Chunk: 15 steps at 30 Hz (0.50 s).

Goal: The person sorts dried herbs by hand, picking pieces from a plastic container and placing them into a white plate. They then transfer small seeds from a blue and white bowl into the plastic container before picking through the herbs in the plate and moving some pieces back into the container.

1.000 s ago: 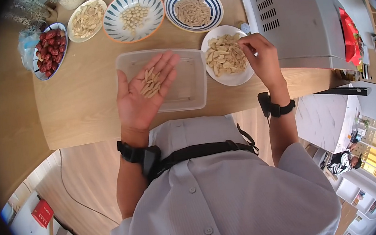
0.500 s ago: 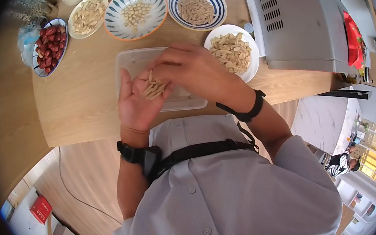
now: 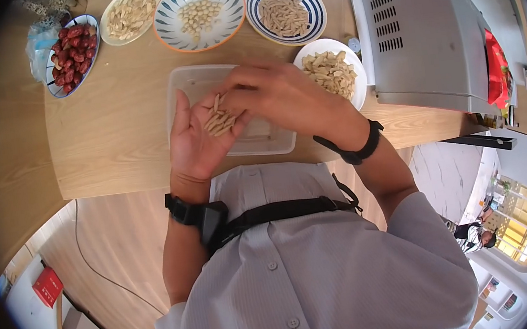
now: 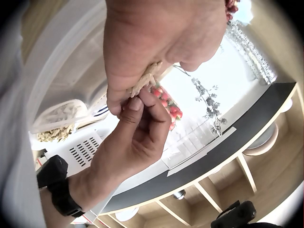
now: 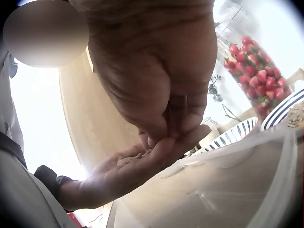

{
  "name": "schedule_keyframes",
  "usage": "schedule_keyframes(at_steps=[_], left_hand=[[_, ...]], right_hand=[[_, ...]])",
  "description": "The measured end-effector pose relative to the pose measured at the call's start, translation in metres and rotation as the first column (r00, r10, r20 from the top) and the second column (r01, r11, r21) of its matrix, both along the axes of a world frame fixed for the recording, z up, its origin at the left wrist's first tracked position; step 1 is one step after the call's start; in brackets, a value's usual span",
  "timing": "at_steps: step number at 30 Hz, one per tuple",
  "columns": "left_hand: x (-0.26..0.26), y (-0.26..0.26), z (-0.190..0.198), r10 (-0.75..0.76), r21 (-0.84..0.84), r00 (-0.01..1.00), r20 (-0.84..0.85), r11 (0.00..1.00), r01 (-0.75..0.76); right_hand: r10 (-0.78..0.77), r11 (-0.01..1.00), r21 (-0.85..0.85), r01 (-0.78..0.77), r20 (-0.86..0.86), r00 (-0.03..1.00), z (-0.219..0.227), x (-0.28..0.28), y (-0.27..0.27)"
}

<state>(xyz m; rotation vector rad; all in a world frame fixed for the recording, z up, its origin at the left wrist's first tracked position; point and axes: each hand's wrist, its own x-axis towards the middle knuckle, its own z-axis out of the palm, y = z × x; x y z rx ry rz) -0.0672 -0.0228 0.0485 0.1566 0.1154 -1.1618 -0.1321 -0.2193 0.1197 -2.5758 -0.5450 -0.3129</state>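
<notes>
My left hand (image 3: 191, 148) is palm up over a clear plastic container (image 3: 183, 71), fingers extended. A small heap of tan dried root sticks (image 3: 220, 124) rests in the palm. From the right, my right hand (image 3: 285, 100) reaches across above it and partly covers the left fingers. The left wrist view shows the right thumb and forefinger pinched together at the end of a pale dried stick (image 4: 148, 78). In the right wrist view, the right fingertips meet the left palm beside the heap.
Behind the container stand a blue-ringed plate of similar sticks (image 3: 252, 17), a leaf-patterned plate of pale seeds (image 3: 164, 21) and a plate of pale slices (image 3: 107, 34). Red dates (image 3: 75, 52) lie at left. At right are a white plate of dried slices (image 3: 361, 78) and a grey appliance (image 3: 431, 35).
My right hand has moved left from the white plate of dried slices to the left palm, where it has stayed since half a second ago. The left hand still holds the sticks.
</notes>
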Motion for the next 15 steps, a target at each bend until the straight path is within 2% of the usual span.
schedule_keyframes(at_steps=[2, 5, 11, 15], left_hand=[[-0.0001, -0.0005, -0.0004, 0.002, 0.027, 1.0, 0.009, 1.0, -0.002], [-0.0003, -0.001, -0.0027, -0.011, 0.033, 1.0, 0.026, 0.999, 0.011], [-0.0003, 0.0012, -0.0054, -0.034, 0.031, 0.998, 0.043, 0.999, 0.033], [0.0003, 0.0005, -0.0058, -0.019, 0.049, 0.999, 0.032, 0.999, 0.017]], right_hand=[[-0.034, 0.998, 0.049, 0.037, -0.047, 0.998, -0.0048, -0.0012, -0.0001], [-0.043, 0.999, -0.024, 0.042, -0.042, 0.998, -0.0089, -0.0006, 0.0], [-0.057, 0.998, 0.032, 0.058, -0.041, 0.998, -0.0072, -0.0007, 0.0035], [-0.063, 0.998, -0.006, 0.063, -0.029, 0.998, -0.0063, -0.001, 0.0043]])
